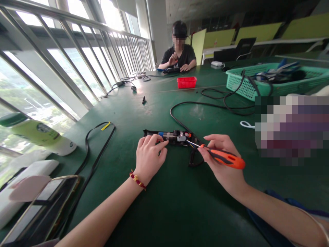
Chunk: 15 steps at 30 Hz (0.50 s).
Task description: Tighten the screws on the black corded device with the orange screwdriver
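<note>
An opened black corded device (171,139) lies on the green table in front of me, with wires and small parts showing inside its long housing. My left hand (150,152) is closed over its left part, the fingers bent across the near edge. In my right hand (223,164) is an orange and black screwdriver (226,157), held between thumb and fingers. The metal shaft points left, and its tip reaches the inside of the device near a small grey part (181,138). A dark curved piece (194,163) sits just below the device's right end.
Behind the device, a black cable (177,118) loops toward a green basket (241,87) of tools. A red tray (186,82) and a small black part (144,100) lie farther off. Across the table sits a person (180,51). A phone (41,212) and bottle (38,133) are at left.
</note>
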Tool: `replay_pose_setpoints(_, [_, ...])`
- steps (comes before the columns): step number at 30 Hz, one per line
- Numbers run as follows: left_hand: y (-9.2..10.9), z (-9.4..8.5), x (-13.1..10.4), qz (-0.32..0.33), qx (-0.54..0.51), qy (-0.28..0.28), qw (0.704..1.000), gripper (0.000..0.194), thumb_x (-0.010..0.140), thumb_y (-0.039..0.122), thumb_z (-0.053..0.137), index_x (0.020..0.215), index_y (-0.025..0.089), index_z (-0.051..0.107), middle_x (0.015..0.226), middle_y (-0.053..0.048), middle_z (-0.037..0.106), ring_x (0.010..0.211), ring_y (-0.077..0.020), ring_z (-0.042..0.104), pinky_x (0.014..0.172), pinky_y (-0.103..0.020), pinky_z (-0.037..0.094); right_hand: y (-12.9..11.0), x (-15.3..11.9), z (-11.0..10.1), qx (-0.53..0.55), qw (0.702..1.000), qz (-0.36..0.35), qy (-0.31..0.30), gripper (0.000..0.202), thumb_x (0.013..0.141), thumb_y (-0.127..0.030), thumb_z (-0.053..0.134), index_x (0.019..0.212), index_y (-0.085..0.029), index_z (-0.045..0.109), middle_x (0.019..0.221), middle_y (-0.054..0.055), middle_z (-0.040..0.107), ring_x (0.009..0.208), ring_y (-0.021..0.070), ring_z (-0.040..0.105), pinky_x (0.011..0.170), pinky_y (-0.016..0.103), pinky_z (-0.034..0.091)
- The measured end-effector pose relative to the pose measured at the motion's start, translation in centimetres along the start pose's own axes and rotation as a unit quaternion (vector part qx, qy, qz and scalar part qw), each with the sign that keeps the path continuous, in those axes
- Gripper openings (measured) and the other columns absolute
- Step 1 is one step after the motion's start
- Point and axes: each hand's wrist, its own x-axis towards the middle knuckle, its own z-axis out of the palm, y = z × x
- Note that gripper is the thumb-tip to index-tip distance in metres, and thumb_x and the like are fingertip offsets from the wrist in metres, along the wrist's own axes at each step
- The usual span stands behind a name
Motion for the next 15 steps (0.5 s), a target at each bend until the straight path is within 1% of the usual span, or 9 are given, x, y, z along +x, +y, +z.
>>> replay_pose_setpoints(2, [0.04, -0.02, 0.01, 0.000, -0.001, -0.007, 1.000, 0.025, 0.082, 0.020, 0.048, 0.091, 0.026, 0.071, 0.093, -0.003, 0.063, 0.085, -0.0191, 0.054, 0.081, -0.038, 0.040, -0.09, 0.01, -0.06, 0.011, 0.999, 0.028, -0.022, 0.016, 0.081, -0.025, 0.059, 0.095, -0.022, 0.052, 0.053, -0.008, 0.044, 0.045, 0.0086, 0.046, 0.044, 0.022, 0.042])
replay_pose_setpoints(3, [0.05, -0.02, 0.01, 0.000, -0.002, -0.009, 1.000, 0.025, 0.082, 0.020, 0.048, 0.091, 0.026, 0.071, 0.093, -0.002, 0.063, 0.085, -0.0191, 0.054, 0.081, -0.038, 0.040, -0.13, 0.03, -0.07, 0.013, 0.999, 0.036, -0.028, 0.015, 0.082, -0.025, 0.058, 0.095, -0.022, 0.052, 0.052, -0.008, 0.043, 0.045, 0.0085, 0.046, 0.043, 0.022, 0.041])
replay_pose_setpoints(5, [0.06, 0.01, 0.02, -0.002, 0.000, -0.004, 1.000, 0.025, 0.082, 0.020, 0.049, 0.092, 0.026, 0.071, 0.094, -0.002, 0.063, 0.086, -0.0191, 0.054, 0.081, -0.038, 0.040, -0.20, 0.08, -0.04, 0.007, 0.999, 0.026, -0.021, 0.016, 0.081, -0.024, 0.059, 0.096, -0.022, 0.051, 0.054, -0.008, 0.045, 0.046, 0.0088, 0.047, 0.045, 0.022, 0.043])
replay_pose_setpoints(8, [0.08, 0.04, 0.02, -0.002, -0.001, -0.006, 1.000, 0.025, 0.082, 0.020, 0.049, 0.092, 0.026, 0.071, 0.093, -0.002, 0.063, 0.085, -0.0189, 0.054, 0.081, -0.037, 0.040, -0.20, 0.14, 0.07, -0.022, 0.999, -0.019, 0.023, 0.022, 0.077, -0.021, 0.062, 0.097, -0.023, 0.052, 0.071, -0.003, 0.052, 0.060, 0.0113, 0.055, 0.058, 0.026, 0.050])
replay_pose_setpoints(10, [0.10, 0.03, 0.01, -0.001, -0.001, -0.009, 1.000, 0.025, 0.082, 0.020, 0.049, 0.092, 0.026, 0.071, 0.092, -0.002, 0.063, 0.084, -0.0188, 0.054, 0.080, -0.037, 0.040, -0.16, 0.13, 0.10, -0.035, 0.998, -0.037, 0.046, 0.024, 0.075, -0.020, 0.063, 0.097, -0.023, 0.052, 0.082, 0.000, 0.055, 0.071, 0.0137, 0.058, 0.066, 0.029, 0.051])
replay_pose_setpoints(11, [0.11, 0.02, 0.01, 0.000, -0.001, -0.008, 1.000, 0.025, 0.082, 0.020, 0.048, 0.092, 0.026, 0.071, 0.092, -0.002, 0.063, 0.085, -0.0188, 0.054, 0.080, -0.037, 0.040, -0.14, 0.11, 0.08, -0.036, 0.998, -0.036, 0.044, 0.024, 0.076, -0.021, 0.063, 0.097, -0.023, 0.052, 0.082, 0.000, 0.055, 0.070, 0.0137, 0.058, 0.065, 0.029, 0.051])
replay_pose_setpoints(15, [0.11, -0.01, -0.03, 0.000, 0.002, -0.004, 1.000, 0.025, 0.083, 0.020, 0.048, 0.092, 0.026, 0.071, 0.093, -0.002, 0.063, 0.085, -0.0189, 0.054, 0.081, -0.037, 0.039, -0.13, 0.02, -0.07, -0.028, 1.000, 0.002, -0.010, 0.018, 0.080, -0.024, 0.060, 0.095, -0.023, 0.051, 0.059, -0.007, 0.049, 0.049, 0.0093, 0.051, 0.049, 0.023, 0.045])
